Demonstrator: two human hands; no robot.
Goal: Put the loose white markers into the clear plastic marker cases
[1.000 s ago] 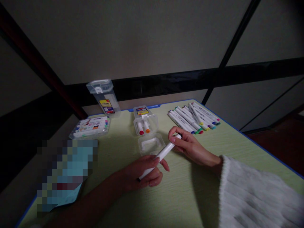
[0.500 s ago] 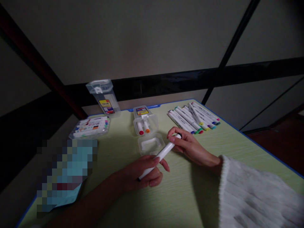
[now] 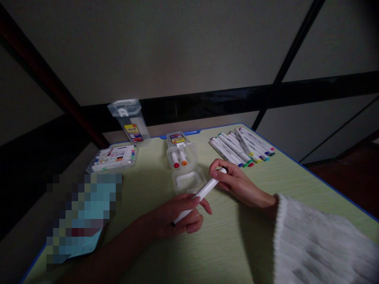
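A white marker (image 3: 204, 191) with black ends slants between my two hands above the table. My left hand (image 3: 180, 215) is closed around its lower end, thumb on top. At the upper end, the fingers of my right hand (image 3: 229, 176) pinch the marker near its black cap. Just beyond lies a clear plastic box (image 3: 189, 152) on its side, its lid (image 3: 189, 180) folded open toward me. Inside the box are a red-ended marker (image 3: 175, 161) and an orange-ended marker (image 3: 184, 158). Right of it, several white markers (image 3: 227, 152) with coloured ends lie in a loose row.
At the back left stands a clear lidded box (image 3: 134, 122) with a yellow label. A flat clear pack of markers (image 3: 114, 157) lies before it. A blue blurred-out item (image 3: 94, 221) lies at the left. The pale green table (image 3: 219, 248) has a blue edge, with a panelled wall (image 3: 177, 51) behind.
Almost nothing differs; both hands keep the same hold on the marker, and the view has shifted very slightly.
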